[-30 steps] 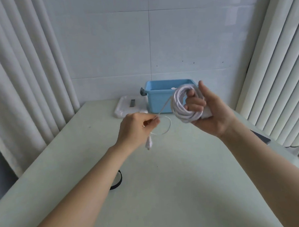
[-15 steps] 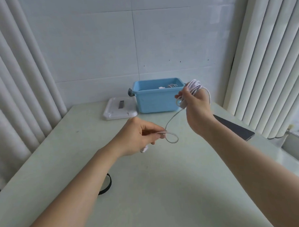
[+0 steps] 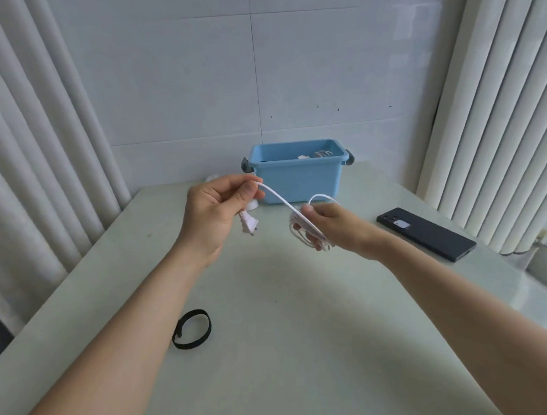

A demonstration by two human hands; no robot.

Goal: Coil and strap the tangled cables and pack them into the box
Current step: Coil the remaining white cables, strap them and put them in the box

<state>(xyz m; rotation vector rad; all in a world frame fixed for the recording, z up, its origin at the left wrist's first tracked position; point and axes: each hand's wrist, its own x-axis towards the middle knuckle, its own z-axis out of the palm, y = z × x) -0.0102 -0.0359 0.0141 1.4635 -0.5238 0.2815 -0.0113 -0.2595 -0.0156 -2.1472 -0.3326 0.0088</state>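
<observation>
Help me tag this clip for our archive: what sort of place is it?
Probably an ordinary room in a home or office: a plain pale table set against a white tiled wall, long pleated curtains on both sides, and a phone lying on the table.

The pale tabletop (image 3: 304, 363) carries a blue box (image 3: 299, 182) at the back; a black phone (image 3: 425, 233) lies right of the box, a black strap loop (image 3: 190, 346) well in front

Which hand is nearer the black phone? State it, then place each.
Right. The right hand, gripping the coiled white cable, is just left of the black phone; the left hand, pinching the cable near its plug, is farther left again.
</observation>
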